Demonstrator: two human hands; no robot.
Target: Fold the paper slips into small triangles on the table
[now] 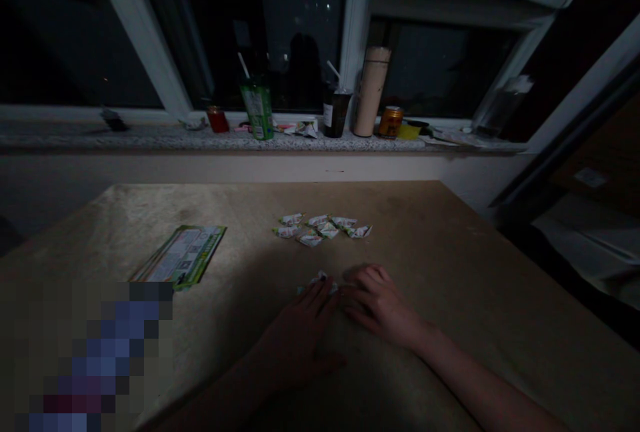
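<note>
My left hand [303, 325] lies low over the table, fingers stretched forward and thumb out to the side. Its fingertips rest on small wrapped candies [320, 277], which they partly cover, so I cannot tell how many are there. Just to the right, my right hand [380, 302] rests on the table with loosely bent, spread fingers and nothing visible in it. Its fingertips are close to the candies under my left hand. Farther back, several more white-and-green wrapped candies [327, 230] lie in a loose group.
Flat green-and-white printed packets [193, 255] lie on the brown table [415, 219] at left. A blurred-out patch [100, 359] covers the lower left. On the windowsill [295, 142] stand a green cup [258, 109], a dark cup [336, 112], a tall flask [372, 92] and an orange can [391, 123].
</note>
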